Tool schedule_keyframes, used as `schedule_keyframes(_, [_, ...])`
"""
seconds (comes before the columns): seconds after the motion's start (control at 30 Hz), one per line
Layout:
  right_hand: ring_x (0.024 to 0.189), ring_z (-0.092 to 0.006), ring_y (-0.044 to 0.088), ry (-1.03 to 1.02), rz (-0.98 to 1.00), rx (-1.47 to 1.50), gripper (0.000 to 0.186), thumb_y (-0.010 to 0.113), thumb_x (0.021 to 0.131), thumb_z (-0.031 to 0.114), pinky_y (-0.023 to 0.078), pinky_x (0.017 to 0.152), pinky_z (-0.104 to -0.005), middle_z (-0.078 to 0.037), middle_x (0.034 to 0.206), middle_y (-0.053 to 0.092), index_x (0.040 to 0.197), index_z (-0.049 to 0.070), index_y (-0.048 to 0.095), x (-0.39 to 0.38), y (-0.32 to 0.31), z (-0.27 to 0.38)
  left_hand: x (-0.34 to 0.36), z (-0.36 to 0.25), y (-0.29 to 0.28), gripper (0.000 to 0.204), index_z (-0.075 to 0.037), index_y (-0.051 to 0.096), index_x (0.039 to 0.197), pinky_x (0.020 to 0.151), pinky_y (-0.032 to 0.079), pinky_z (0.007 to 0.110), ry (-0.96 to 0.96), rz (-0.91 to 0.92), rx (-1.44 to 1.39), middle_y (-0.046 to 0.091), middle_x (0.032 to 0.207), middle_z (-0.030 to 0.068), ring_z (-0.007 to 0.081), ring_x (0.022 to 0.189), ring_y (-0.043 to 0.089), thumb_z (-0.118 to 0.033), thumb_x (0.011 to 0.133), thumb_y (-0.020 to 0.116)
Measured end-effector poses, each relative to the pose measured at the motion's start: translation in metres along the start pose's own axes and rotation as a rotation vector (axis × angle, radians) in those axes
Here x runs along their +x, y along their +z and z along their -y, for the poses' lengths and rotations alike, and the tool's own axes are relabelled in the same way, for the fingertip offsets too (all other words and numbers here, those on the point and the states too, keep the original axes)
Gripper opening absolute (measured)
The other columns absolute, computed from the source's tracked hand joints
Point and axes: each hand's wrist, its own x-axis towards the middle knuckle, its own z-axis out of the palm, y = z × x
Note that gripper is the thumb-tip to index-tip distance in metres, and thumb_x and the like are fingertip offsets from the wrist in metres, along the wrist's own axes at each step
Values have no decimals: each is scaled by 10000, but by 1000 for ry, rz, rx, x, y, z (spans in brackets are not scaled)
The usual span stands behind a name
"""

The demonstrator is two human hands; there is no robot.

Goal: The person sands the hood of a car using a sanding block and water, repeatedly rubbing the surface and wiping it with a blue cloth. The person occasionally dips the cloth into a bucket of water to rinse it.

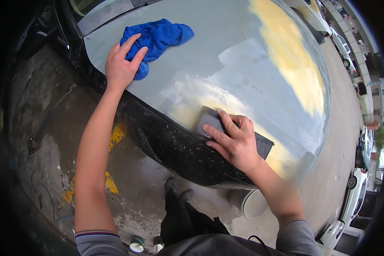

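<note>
My left hand [123, 65] is on a crumpled blue microfiber cloth [164, 36] lying on the car hood. Its thumb and index finger grip the near side; the other fingers are partly hidden. My right hand [238, 138] grips a dark grey sanding block [210, 121], with dark sandpaper [264, 146] sticking out on its right side. It lies against the hood's near edge, over a yellowish filler patch. The hood [175, 72] is grey-primed, with pale sanded areas and a long yellow filler patch [288, 55] along its far right.
Below the hood edge is a black body panel [158, 136] with white specks. A white bucket [254, 204] stands on the concrete floor beneath the hood. A round gauge [136, 244] shows near my body. Parked cars [355, 192] line the right.
</note>
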Motion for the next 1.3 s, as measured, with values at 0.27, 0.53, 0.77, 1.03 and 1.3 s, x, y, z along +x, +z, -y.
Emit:
schedule_keyframes(0.27, [1137,-312,637,-10,-78,-83,552,957,817,291,518,933,-472,-92,1478,702,1360,283,861,83,25,-8,1,4,14,451,-287,840,1412,1029,622,473,67,-63,10,821,1245,106,367,1185,771,-521,1026,842])
schedule_keyframes(0.53, [1227,-369,664,-34,-19,-188,626,949,817,257,512,996,-483,-177,1554,672,1431,262,829,39,17,17,-1,13,19,464,-332,816,1450,1029,618,449,42,-54,62,829,1275,93,359,1186,782,-537,1034,832])
schedule_keyframes(0.77, [1196,-345,684,5,-24,-242,667,992,748,250,529,1002,-493,-171,1570,681,1398,297,849,-8,22,43,-5,-8,9,491,-180,836,1378,997,613,511,-52,-77,-5,815,1188,210,438,1139,764,-430,961,902])
schedule_keyframes(1.03, [1246,-366,675,-20,-21,-184,556,907,922,333,508,1061,-502,-141,1577,705,1470,314,815,73,29,12,-2,7,15,461,-290,813,1434,1040,612,481,42,-76,27,817,1274,129,392,1218,759,-509,1029,829])
schedule_keyframes(1.3, [1378,-343,661,1,99,-217,691,975,788,267,511,1069,-471,-131,1669,646,1451,364,809,-29,-23,9,2,9,18,479,-333,806,1466,1039,616,484,6,-21,66,813,1291,116,373,1230,757,-570,1049,802])
